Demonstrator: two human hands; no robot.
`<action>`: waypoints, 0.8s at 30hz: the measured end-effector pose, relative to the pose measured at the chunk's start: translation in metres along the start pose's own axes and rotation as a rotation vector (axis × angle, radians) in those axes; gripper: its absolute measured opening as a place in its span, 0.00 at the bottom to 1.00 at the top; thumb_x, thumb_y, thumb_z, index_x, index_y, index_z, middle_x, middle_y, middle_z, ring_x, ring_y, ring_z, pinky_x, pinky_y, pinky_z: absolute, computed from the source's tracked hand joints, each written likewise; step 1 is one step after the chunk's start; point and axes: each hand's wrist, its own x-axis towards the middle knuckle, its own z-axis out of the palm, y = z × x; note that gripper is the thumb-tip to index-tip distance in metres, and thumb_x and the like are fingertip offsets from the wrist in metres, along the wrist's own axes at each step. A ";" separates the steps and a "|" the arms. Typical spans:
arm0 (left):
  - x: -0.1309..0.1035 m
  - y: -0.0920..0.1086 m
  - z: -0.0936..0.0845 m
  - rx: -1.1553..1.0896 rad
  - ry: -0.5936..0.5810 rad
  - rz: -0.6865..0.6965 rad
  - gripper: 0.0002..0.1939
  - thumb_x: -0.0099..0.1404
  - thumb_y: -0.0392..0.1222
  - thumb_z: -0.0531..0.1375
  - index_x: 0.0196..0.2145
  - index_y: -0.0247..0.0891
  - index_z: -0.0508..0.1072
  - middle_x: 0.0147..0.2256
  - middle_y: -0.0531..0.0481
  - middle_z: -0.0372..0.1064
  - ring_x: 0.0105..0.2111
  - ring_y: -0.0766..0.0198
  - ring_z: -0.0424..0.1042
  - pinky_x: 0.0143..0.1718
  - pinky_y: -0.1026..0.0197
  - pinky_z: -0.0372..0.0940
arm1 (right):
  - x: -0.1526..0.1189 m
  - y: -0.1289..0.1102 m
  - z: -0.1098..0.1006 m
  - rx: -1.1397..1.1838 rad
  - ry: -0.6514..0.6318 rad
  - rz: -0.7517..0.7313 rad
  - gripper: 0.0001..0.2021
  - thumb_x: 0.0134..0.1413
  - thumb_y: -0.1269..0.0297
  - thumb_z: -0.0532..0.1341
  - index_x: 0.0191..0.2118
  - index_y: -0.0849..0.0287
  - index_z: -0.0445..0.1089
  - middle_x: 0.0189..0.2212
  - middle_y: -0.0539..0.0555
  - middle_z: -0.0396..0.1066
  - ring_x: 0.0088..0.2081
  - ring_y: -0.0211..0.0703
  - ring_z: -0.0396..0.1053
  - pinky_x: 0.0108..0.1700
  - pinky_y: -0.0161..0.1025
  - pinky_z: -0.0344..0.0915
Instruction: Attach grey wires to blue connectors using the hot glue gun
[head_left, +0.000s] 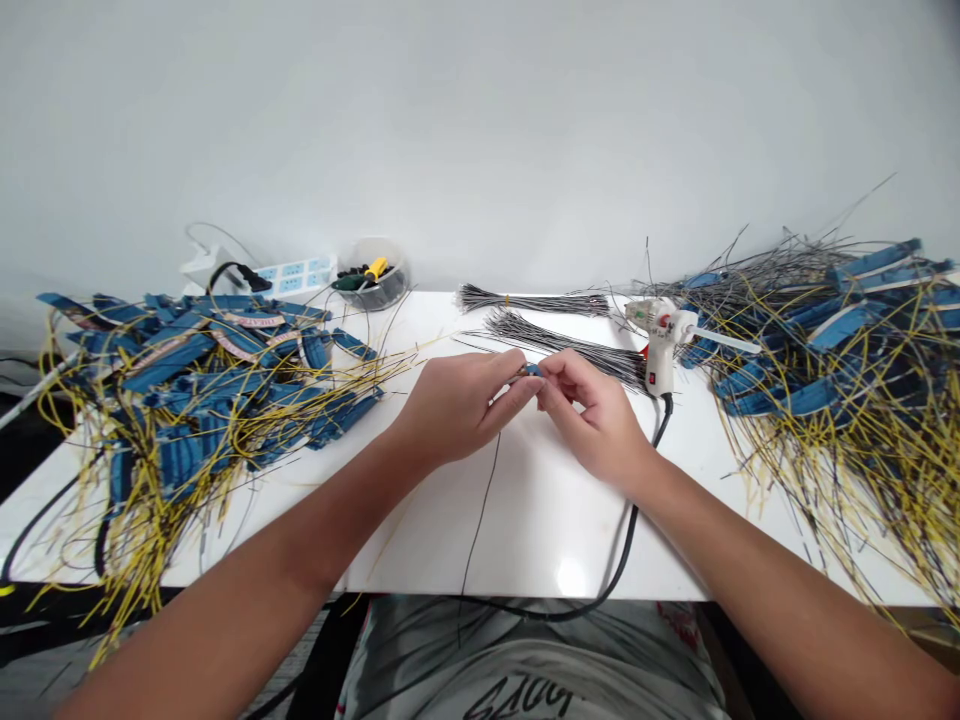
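Observation:
My left hand [469,403] and my right hand [596,415] meet over the middle of the white table. Between their fingertips they pinch a small blue piece [532,370], mostly hidden by the fingers. A thin dark wire [482,510] hangs down from beneath my left hand toward the table's front edge. Just behind my hands lies a bundle of dark wires [577,350], with a second, tied bundle [532,302] farther back. A white glue gun [660,345] stands to the right of my right hand.
Blue pieces with yellow and black wires are heaped at the left [187,400] and the right [840,350]. Behind the left heap are a power strip [296,277] and a round container [390,285] with a yellow-handled tool. A black cord [626,550] curves along the front edge.

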 end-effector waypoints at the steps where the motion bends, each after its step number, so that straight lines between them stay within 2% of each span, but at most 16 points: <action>1: 0.000 0.000 0.000 -0.002 -0.002 -0.003 0.19 0.79 0.51 0.52 0.31 0.38 0.61 0.25 0.56 0.62 0.23 0.68 0.56 0.28 0.60 0.47 | 0.000 0.000 0.000 0.000 0.000 0.001 0.10 0.73 0.55 0.59 0.43 0.56 0.69 0.33 0.52 0.69 0.36 0.42 0.68 0.38 0.40 0.63; 24: -0.001 -0.002 0.003 -0.052 -0.029 -0.057 0.20 0.80 0.52 0.51 0.31 0.38 0.62 0.24 0.56 0.61 0.23 0.68 0.57 0.29 0.61 0.49 | 0.000 -0.003 0.000 -0.021 -0.009 0.027 0.10 0.73 0.55 0.58 0.42 0.55 0.67 0.33 0.51 0.68 0.35 0.41 0.66 0.35 0.39 0.60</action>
